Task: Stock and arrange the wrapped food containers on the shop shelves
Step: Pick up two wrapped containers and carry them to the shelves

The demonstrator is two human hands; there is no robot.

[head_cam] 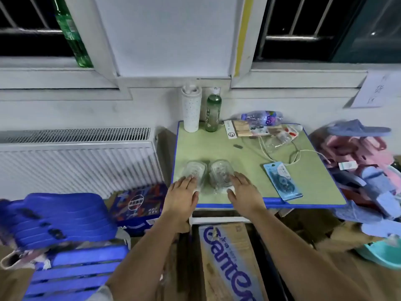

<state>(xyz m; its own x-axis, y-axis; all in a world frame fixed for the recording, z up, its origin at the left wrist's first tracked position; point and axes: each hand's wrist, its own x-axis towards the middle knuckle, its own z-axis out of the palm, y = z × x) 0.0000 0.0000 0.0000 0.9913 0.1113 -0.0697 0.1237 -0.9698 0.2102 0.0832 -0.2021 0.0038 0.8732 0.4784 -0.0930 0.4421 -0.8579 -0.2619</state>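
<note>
Two clear wrapped food containers lie side by side near the front of a green, blue-edged table (243,148). My left hand (182,192) rests on the near end of the left container (195,170), fingers spread over it. My right hand (244,192) lies the same way on the near end of the right container (221,171). Both hands press flat on the wrap; neither container is lifted. The containers' near ends are hidden under my fingers.
A white tumbler (191,109) and a green bottle (213,112) stand at the table's back. A blue packet (282,181), a cable and small packs lie to the right. Slippers (360,161) pile up at right, blue crates (71,268) at left, cartons (227,257) below.
</note>
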